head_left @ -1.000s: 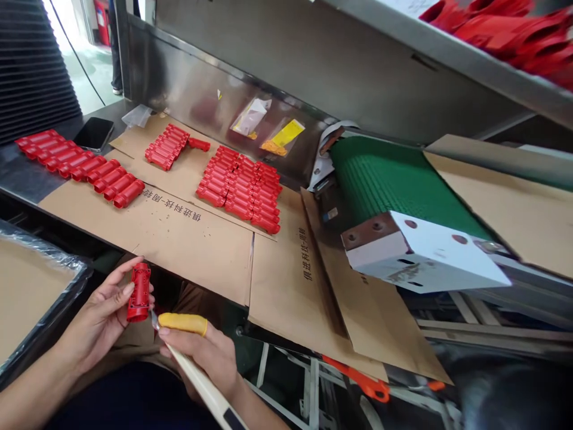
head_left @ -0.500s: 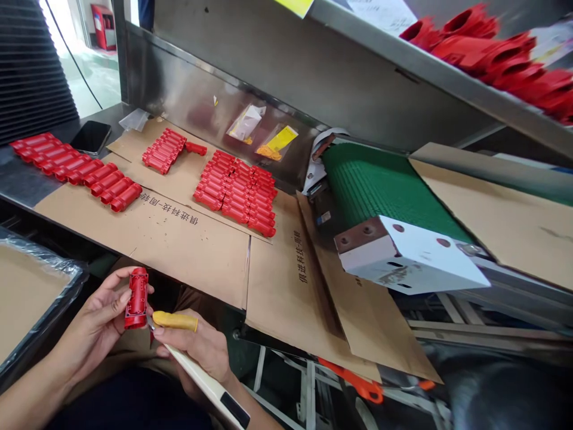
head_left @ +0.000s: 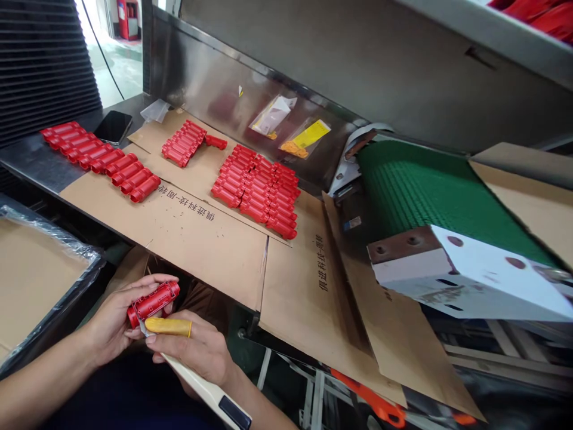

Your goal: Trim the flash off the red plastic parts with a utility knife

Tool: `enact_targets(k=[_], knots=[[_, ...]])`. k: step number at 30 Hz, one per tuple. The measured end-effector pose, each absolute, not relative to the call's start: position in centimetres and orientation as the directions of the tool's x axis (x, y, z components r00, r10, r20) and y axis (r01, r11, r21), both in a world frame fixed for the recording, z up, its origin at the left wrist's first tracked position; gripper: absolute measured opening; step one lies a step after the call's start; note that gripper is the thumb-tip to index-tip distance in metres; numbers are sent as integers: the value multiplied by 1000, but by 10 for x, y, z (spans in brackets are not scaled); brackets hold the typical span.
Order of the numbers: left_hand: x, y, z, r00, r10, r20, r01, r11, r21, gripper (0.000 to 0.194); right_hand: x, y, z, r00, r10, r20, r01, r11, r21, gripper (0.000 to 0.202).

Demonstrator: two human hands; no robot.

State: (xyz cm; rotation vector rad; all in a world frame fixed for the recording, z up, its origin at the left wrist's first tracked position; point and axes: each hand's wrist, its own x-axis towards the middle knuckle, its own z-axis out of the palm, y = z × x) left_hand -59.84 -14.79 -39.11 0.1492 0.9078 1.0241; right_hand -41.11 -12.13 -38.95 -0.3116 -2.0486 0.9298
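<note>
Between the fingers of my left hand [head_left: 114, 313] is a red plastic tube-shaped part [head_left: 154, 303], tilted, with raised outlines on its face. My left fingers are closed around its sides. In my right hand [head_left: 199, 346] is a cream-handled knife [head_left: 197, 376] with a dark rectangle near the handle's end. A yellow finger cot [head_left: 169, 326] covers one finger of that hand. The knife's small metal tip [head_left: 143, 327] is at the lower left end of the red part; whether it touches is hard to tell.
Rows of red parts [head_left: 257, 188] lie on cardboard [head_left: 179, 230] over a metal table, with more at left [head_left: 101, 156]. A phone [head_left: 113, 127] lies behind those. At right stands a green conveyor belt [head_left: 412, 185] with a white metal end [head_left: 470, 280]. Orange-handled scissors [head_left: 376, 400] are below.
My left hand has turned the red part from upright to a slant, its top leaning right. The knife tip stays by its lower end. The head view has shifted left.
</note>
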Motion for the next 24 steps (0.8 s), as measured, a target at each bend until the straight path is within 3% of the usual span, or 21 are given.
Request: enact_targets(k=[13, 16, 20, 22, 24], knots=[[-600, -150, -390, 127, 754, -644, -623, 566, 540, 53, -413, -119, -386, -598, 576, 558, -120, 623, -773, 21], [-599, -150, -389, 136, 738, -661, -631, 579, 517, 59, -414, -116, -379, -685, 520, 511, -22, 686, -727, 9], [-597, -149, -389, 160, 729, -665, -635, 592, 496, 58, -415, -116, -360, -785, 397, 476, 90, 833, -546, 20], [-596, -148, -388, 161, 768, -620, -641, 559, 526, 53, -414, -119, -352, -795, 348, 497, 25, 837, -546, 19], [-594, -147, -386, 135, 815, -564, -645, 504, 575, 51, -410, -124, -349, -789, 348, 506, -82, 757, -648, 17]])
